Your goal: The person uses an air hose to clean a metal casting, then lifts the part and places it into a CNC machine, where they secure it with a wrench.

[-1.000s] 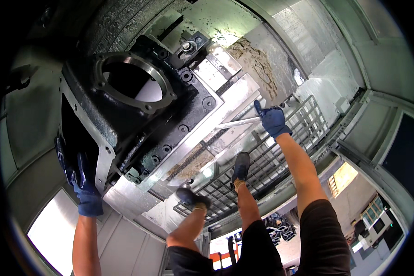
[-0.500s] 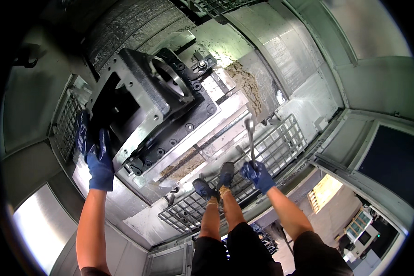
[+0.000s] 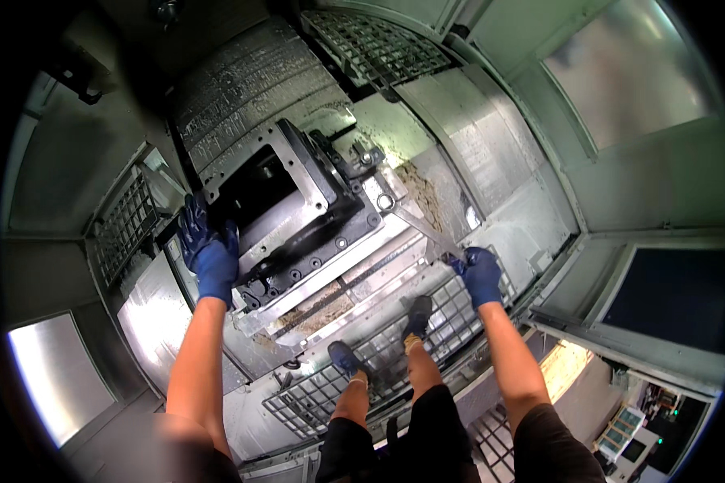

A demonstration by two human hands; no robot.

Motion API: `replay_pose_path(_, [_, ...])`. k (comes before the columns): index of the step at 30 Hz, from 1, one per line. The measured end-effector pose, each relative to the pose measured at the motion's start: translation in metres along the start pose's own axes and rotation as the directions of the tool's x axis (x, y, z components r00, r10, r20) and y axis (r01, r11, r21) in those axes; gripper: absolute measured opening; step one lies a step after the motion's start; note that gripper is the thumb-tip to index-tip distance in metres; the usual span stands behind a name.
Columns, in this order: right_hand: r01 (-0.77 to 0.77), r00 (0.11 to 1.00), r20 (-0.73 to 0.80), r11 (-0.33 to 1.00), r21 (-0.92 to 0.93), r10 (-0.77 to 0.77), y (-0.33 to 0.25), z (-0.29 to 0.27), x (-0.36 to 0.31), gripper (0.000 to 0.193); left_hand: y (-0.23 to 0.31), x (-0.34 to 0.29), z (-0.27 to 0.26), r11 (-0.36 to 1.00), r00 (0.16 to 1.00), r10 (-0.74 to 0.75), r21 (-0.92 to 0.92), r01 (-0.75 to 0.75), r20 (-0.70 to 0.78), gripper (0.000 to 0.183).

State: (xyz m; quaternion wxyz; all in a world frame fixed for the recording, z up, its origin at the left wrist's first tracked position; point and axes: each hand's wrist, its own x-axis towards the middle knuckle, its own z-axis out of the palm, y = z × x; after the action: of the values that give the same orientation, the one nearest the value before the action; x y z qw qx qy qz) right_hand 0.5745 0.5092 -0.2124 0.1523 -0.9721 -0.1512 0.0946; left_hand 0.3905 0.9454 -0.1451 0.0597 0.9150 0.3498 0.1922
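Observation:
A large dark metal casting with a rectangular opening (image 3: 304, 216) sits on a black flanged plate (image 3: 342, 243) with several bolt holes. My left hand (image 3: 209, 256), in a blue coated glove, rests with fingers spread against the casting's left edge. My right hand (image 3: 481, 276), gloved alike, is closed round one end of a long metal wrench (image 3: 417, 222). The wrench's ring end lies over the plate's right edge; whether it touches there I cannot tell. Close by, at the casting's far right, is a clamp with a bolt (image 3: 366, 158).
Metal grating (image 3: 298, 406) lies under my feet, between them and the machine bed. Ribbed metal covers (image 3: 246, 88) extend behind the casting. Wet brown chips (image 3: 421, 193) lie on the bed at the right. Enclosure walls (image 3: 652, 177) surround the bed, with an opening at the lower right.
My right hand has raised the wrench and swung its ring end up and left over the plate. My left hand stays on the casting. The view has shifted, and my feet stand wider apart.

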Motion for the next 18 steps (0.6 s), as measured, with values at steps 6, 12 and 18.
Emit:
replay_pose_path(6, [0.343,0.905,-0.099,0.848,-0.404,-0.413,-0.003,-0.048,0.147,0.024,0.084,-0.002,0.017,0.951,0.956,-0.286,-0.140,0.276,-0.059,0.052])
replay_pose_path(12, [0.609,0.774,0.008,0.741,-0.283,-0.633,-0.020,-0.050,0.259,0.021,0.091,0.001,0.012,0.991,0.982,-0.123,-0.064,0.115,-0.144,0.049])
replay_pose_path(18, [0.823,0.563,0.201,0.524,-0.219,-0.801,-0.042,-0.036,0.339,0.022,0.092,0.003,0.008,0.991,0.989,-0.108,-0.088,0.099,-0.102,0.038])
